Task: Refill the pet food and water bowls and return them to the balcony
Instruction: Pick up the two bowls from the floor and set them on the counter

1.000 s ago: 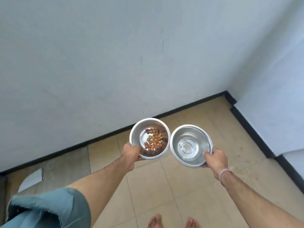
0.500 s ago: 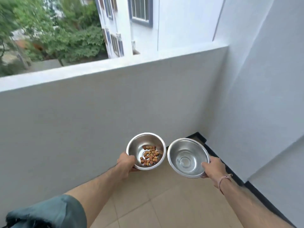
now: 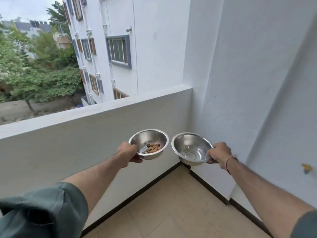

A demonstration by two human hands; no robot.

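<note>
Item 1: round stainless-steel food bowl (image 3: 147, 137), held in the air in front of the balcony parapet, well above the floor. A small heap of brown kibble pellets (image 3: 153, 148) lies at its bottom, towards the near right side

Item 2: round stainless-steel water bowl (image 3: 190, 145), held at the same height just right of the food bowl. The rims are close but apart, and its mouth tips towards the camera. The pictures do not settle whether there is water inside

Item 3: left hand (image 3: 127, 152), fingers clamped on the left rim of the food bowl, thumb on top, the rest curled beneath

Item 4: right hand (image 3: 217, 154), fingers clamped on the right rim of the water bowl. A reddish thread bracelet (image 3: 229, 162) circles the wrist

Item 5: white plastered parapet wall (image 3: 68, 143), running from the near left to the far right corner, where it meets a white side wall (image 3: 257, 83)

Item 6: beige tiled balcony floor (image 3: 171, 212), edged by a black skirting strip (image 3: 137, 191)

Item 7: rolled dark green sleeve (image 3: 42, 212) on the left arm, at the near left

Item 8: white multi-storey building with grey-framed windows (image 3: 145, 48) and green trees (image 3: 34, 74), beyond the parapet
</note>
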